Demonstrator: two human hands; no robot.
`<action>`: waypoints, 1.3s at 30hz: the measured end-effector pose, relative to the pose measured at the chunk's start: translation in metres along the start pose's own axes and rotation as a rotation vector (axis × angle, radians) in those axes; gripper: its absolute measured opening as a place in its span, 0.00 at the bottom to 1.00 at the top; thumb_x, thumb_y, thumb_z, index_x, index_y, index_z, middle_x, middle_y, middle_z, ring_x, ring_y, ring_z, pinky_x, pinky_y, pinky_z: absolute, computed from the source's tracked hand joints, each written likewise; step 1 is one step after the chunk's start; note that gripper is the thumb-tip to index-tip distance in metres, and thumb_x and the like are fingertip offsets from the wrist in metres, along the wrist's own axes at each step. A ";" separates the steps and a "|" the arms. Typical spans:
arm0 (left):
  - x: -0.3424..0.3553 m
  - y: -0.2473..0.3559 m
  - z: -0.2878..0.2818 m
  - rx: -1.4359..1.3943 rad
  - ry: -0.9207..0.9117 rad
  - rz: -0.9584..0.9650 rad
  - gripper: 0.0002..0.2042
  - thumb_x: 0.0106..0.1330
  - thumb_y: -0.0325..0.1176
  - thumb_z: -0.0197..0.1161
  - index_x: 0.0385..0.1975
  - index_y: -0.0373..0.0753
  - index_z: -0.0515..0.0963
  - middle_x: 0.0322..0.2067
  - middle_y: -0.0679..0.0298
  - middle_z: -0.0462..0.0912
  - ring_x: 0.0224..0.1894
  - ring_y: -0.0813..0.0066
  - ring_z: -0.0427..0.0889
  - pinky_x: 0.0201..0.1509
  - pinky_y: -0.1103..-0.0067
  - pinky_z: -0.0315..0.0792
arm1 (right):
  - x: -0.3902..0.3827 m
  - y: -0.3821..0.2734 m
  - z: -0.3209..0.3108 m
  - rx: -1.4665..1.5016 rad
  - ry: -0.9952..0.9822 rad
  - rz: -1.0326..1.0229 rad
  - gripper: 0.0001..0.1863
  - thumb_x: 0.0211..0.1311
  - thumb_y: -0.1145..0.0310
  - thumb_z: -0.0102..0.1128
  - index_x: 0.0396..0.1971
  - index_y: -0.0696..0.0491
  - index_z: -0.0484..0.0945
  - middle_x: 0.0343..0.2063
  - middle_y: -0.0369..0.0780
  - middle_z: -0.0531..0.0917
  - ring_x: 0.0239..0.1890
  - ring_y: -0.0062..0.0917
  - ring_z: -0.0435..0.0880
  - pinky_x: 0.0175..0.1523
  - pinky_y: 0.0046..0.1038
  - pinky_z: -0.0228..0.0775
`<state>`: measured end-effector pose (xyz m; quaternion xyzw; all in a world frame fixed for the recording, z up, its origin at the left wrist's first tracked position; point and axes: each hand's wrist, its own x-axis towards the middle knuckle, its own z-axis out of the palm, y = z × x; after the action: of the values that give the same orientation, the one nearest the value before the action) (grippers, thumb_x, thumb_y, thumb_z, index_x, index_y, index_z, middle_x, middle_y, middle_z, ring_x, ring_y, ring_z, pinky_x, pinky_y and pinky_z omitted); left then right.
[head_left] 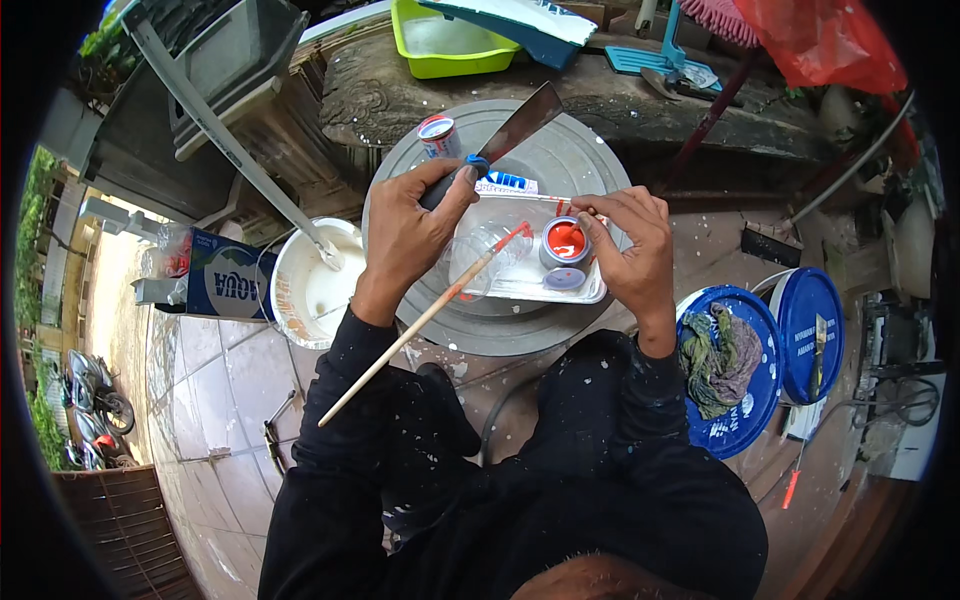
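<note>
My left hand (415, 240) grips the dark handle of a putty knife (517, 130), its blade raised toward the upper right. My right hand (630, 260) is pinched on a thin stick at an open can of red paint (566, 235). The can stands with a loose lid (564, 279) on a white tray (515, 287) resting on a round grey platform (470, 335). A clear plastic cup (470, 258) is in the tray. A long wooden stick (380, 369) with a red-stained tip lies across it. A small closed can (438, 138) is behind my left hand.
At left stand a white bucket (300, 300) holding a pale paddle and a blue box (225, 275). At right are blue bucket lids (730, 420) with a rag (715, 360). Behind, a wooden ledge (370, 90) bears a green tray (452, 55). Motorbikes (95, 390) are far left.
</note>
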<state>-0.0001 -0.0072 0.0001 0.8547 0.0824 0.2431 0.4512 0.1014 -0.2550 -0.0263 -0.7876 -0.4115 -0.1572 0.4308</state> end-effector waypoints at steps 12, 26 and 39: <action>0.001 -0.007 0.000 -0.035 0.032 0.028 0.14 0.74 0.38 0.65 0.41 0.30 0.87 0.26 0.62 0.89 0.29 0.83 0.83 0.35 0.83 0.75 | -0.002 0.002 0.002 -0.328 -0.026 -0.083 0.15 0.61 0.71 0.65 0.48 0.53 0.88 0.48 0.38 0.84 0.55 0.33 0.77 0.59 0.38 0.60; 0.011 -0.026 -0.026 -0.138 0.150 -0.026 0.15 0.78 0.40 0.61 0.44 0.32 0.86 0.28 0.67 0.88 0.20 0.91 0.69 0.22 0.89 0.61 | -0.002 0.009 0.000 -0.379 0.023 -0.134 0.16 0.59 0.68 0.70 0.48 0.54 0.88 0.45 0.37 0.85 0.51 0.31 0.79 0.57 0.37 0.62; -0.164 -0.034 -0.094 -0.438 0.743 -0.424 0.20 0.83 0.50 0.44 0.55 0.37 0.70 0.32 0.67 0.71 0.21 0.84 0.69 0.20 0.87 0.62 | -0.102 0.005 -0.020 -0.228 0.407 0.141 0.28 0.78 0.61 0.52 0.69 0.64 0.68 0.58 0.53 0.76 0.59 0.44 0.76 0.66 0.42 0.64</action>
<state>-0.1859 0.0224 -0.0383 0.5590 0.3576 0.4464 0.6003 0.0446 -0.3248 -0.0787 -0.8099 -0.2400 -0.3277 0.4232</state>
